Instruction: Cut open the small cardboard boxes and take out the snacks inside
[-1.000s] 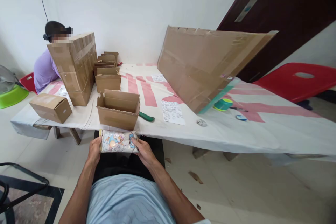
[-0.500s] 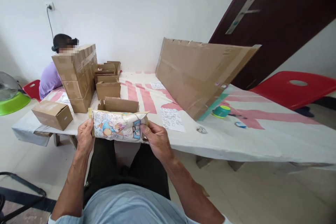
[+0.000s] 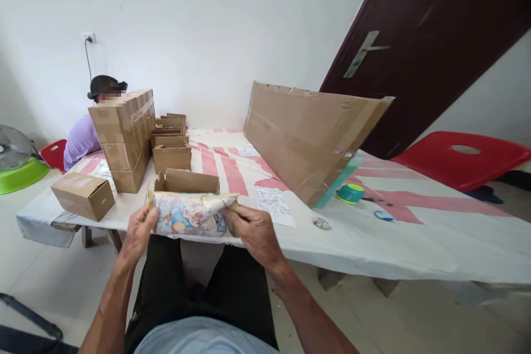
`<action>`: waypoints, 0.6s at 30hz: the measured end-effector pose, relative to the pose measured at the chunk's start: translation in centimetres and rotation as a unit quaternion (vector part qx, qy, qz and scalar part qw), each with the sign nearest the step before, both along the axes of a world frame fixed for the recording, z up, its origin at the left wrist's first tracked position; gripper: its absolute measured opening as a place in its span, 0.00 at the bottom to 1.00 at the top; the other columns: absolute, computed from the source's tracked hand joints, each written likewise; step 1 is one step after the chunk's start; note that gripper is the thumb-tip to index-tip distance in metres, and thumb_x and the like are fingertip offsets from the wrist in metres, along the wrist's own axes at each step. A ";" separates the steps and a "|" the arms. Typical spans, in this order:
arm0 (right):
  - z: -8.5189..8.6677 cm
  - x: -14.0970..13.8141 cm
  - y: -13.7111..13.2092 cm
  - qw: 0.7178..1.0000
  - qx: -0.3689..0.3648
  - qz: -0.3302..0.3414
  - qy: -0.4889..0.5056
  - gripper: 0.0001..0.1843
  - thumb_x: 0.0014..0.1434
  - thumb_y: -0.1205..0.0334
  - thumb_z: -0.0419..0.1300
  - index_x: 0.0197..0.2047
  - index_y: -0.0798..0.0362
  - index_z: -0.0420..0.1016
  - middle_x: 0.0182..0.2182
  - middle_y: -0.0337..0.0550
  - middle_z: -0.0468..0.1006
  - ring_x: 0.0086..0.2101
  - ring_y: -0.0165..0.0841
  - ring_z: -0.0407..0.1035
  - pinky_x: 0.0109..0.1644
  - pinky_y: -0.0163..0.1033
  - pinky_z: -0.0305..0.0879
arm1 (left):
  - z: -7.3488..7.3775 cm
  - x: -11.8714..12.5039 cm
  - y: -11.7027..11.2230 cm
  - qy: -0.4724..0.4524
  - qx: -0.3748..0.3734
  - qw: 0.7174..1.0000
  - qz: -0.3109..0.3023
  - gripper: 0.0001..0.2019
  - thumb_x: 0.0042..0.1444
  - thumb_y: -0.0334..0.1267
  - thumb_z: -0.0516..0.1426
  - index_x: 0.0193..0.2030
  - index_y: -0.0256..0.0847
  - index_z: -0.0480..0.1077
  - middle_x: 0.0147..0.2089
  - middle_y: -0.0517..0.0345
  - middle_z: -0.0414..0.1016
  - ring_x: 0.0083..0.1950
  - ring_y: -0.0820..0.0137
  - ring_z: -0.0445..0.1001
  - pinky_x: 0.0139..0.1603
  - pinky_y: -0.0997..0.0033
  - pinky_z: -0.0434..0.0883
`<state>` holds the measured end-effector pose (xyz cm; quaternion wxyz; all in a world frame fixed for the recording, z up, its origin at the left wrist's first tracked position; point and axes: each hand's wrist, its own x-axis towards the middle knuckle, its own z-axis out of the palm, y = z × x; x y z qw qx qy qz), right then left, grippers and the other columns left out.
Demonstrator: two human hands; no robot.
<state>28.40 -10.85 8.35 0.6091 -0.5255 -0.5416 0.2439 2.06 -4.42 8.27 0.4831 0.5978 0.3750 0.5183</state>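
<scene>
Between my hands is a white plastic packet (image 3: 188, 217) with cartoon print and yellowish edges, held level at the table's front edge. My left hand (image 3: 141, 227) pinches its left end. My right hand (image 3: 255, 232) grips the right end, thumb on the printed side. Right behind the packet stands an open cardboard box (image 3: 191, 180) with raised flaps; its lower part is hidden by the packet. More open boxes (image 3: 172, 155) line up behind that one.
Stacked taped cartons (image 3: 124, 144) and a single carton (image 3: 83, 194) stand left, with a person (image 3: 83, 135) behind the stack. A large cardboard sheet (image 3: 307, 144) leans right of centre. Printed paper (image 3: 274, 206), a green tape roll (image 3: 349, 193) and a red chair (image 3: 460, 160) are further right.
The packet has tipped and its upper edge now looks folded and creased. My right hand has turned, knuckles higher. The whole view has shifted slightly, with the scene lower in the picture.
</scene>
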 end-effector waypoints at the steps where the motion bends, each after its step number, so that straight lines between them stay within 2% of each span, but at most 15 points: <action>1: -0.8 -0.1 0.0 1.000 -0.004 -0.002 -0.017 0.22 0.59 0.44 0.66 0.25 0.54 0.82 0.20 0.38 0.72 0.23 0.31 0.62 0.25 0.36 0.62 | -0.9 0.0 -0.3 0.024 -0.017 0.999 -0.024 0.25 0.49 0.58 0.72 0.44 0.39 0.81 0.39 0.53 0.85 0.44 0.57 0.83 0.49 0.62 0.80; 3: -2.3 -0.2 -0.1 0.999 -0.009 0.014 -0.038 0.23 0.61 0.45 0.64 0.25 0.54 0.84 0.21 0.39 0.74 0.23 0.32 0.65 0.26 0.36 0.64 | -2.5 0.0 -0.8 0.041 -0.048 0.997 -0.055 0.28 0.43 0.55 0.75 0.46 0.39 0.80 0.42 0.52 0.86 0.47 0.55 0.83 0.53 0.60 0.79; 5: -3.1 -0.1 0.0 0.998 -0.021 0.049 -0.032 0.21 0.61 0.45 0.64 0.28 0.53 0.86 0.24 0.40 0.79 0.26 0.35 0.70 0.30 0.37 0.70 | -3.3 0.0 -0.9 0.036 -0.067 0.996 -0.052 0.29 0.41 0.56 0.76 0.44 0.38 0.80 0.43 0.50 0.87 0.47 0.54 0.84 0.53 0.57 0.80; 8: -2.8 0.5 0.5 0.995 -0.038 0.095 0.018 0.19 0.58 0.44 0.68 0.35 0.52 0.90 0.29 0.42 0.84 0.32 0.41 0.77 0.40 0.43 0.78 | -2.7 0.0 0.3 0.030 -0.075 0.996 -0.043 0.26 0.38 0.53 0.78 0.39 0.38 0.81 0.39 0.49 0.86 0.42 0.54 0.84 0.48 0.58 0.81; 10: -1.4 1.1 1.4 0.994 -0.033 0.102 0.038 0.18 0.56 0.44 0.70 0.37 0.50 0.90 0.31 0.42 0.86 0.35 0.44 0.79 0.44 0.48 0.80 | -0.9 0.1 1.9 0.033 -0.058 0.997 -0.042 0.24 0.35 0.48 0.80 0.36 0.38 0.82 0.36 0.50 0.86 0.39 0.56 0.84 0.43 0.60 0.82; 13: 2.0 2.1 3.9 0.996 -0.001 0.089 0.021 0.16 0.55 0.45 0.72 0.38 0.49 0.91 0.33 0.42 0.87 0.37 0.46 0.80 0.44 0.50 0.80 | 3.2 0.9 5.2 0.021 0.006 0.999 -0.047 0.23 0.34 0.44 0.81 0.35 0.36 0.83 0.34 0.51 0.85 0.37 0.58 0.84 0.42 0.61 0.82; 16: 5.6 3.4 7.6 0.994 0.071 0.084 0.005 0.18 0.56 0.46 0.72 0.43 0.49 0.90 0.38 0.42 0.88 0.41 0.46 0.81 0.47 0.51 0.80 | 7.4 2.1 9.6 -0.013 0.109 0.993 -0.041 0.21 0.35 0.44 0.80 0.34 0.37 0.82 0.36 0.53 0.85 0.38 0.59 0.83 0.45 0.59 0.82; 18: 7.0 4.6 10.1 0.990 0.121 0.066 0.005 0.21 0.56 0.45 0.73 0.48 0.49 0.89 0.45 0.45 0.87 0.46 0.45 0.80 0.53 0.52 0.79 | 9.4 2.9 13.2 -0.046 0.165 0.985 -0.012 0.22 0.36 0.43 0.80 0.36 0.37 0.82 0.38 0.53 0.85 0.40 0.61 0.83 0.47 0.59 0.81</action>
